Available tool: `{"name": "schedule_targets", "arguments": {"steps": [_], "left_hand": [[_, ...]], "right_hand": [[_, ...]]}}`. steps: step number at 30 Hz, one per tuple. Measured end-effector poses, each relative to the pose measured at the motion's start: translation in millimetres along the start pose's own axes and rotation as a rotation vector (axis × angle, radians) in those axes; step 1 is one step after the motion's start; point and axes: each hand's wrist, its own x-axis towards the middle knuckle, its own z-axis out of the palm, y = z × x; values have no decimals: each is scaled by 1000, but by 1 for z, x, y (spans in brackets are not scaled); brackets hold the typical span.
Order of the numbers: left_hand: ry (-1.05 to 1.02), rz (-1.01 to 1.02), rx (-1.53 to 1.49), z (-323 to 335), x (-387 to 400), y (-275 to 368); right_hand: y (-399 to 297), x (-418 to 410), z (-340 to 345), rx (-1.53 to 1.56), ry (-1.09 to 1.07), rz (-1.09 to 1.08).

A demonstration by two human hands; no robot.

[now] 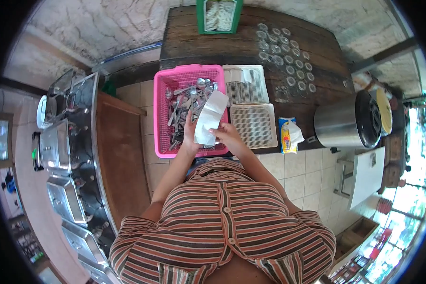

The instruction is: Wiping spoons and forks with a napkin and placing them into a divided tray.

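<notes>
A white sheet of paper tissue [211,113] is held over a pink plastic basket [157,117] full of loose metal spoons and forks [184,103]. My left hand [191,135] supports its left edge, with part of the fingers hidden behind the sheet. From the right, my right hand [228,135] pinches the lower part, thumb on top. Whether any cutlery lies inside the paper cannot be seen. Right of the basket, a white plastic tray [265,83] carries wrapped cutlery bundles [238,76] and more utensils. A second white tray [254,124] sits nearer me, showing its slatted bottom.
A tissue pack [289,136] lies by the wooden table's [198,49] near edge. Upturned drinking glasses [287,58] stand in rows behind it. A green-framed container [220,17] is at the back, a steel pot [340,119] at right. Chafing dishes [65,198] line the left counter.
</notes>
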Motion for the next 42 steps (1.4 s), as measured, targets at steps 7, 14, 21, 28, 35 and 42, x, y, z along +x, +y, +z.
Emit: {"name": "schedule_targets", "arguments": {"steps": [7,14,21,28,35,42], "left_hand": [[-274,134,75,21,-46,5],[71,427,-94,-22,-84,19],[86,488,-242,-66,-95,18],[21,448,-208,-71,-89,29],[-12,442,-245,-67,-90,29],[-37,459,-275,-67,-89,29]], "right_hand": [[-5,24,29,-533,-295,279],[7,79,8,-758,-342,222],[-7,159,-41,-1345,107,-226],[29,180,-38,-1510,273,-317],[32,195,-46,-1453,335,-175],[54,185,-70,-800,355,-117]]}}
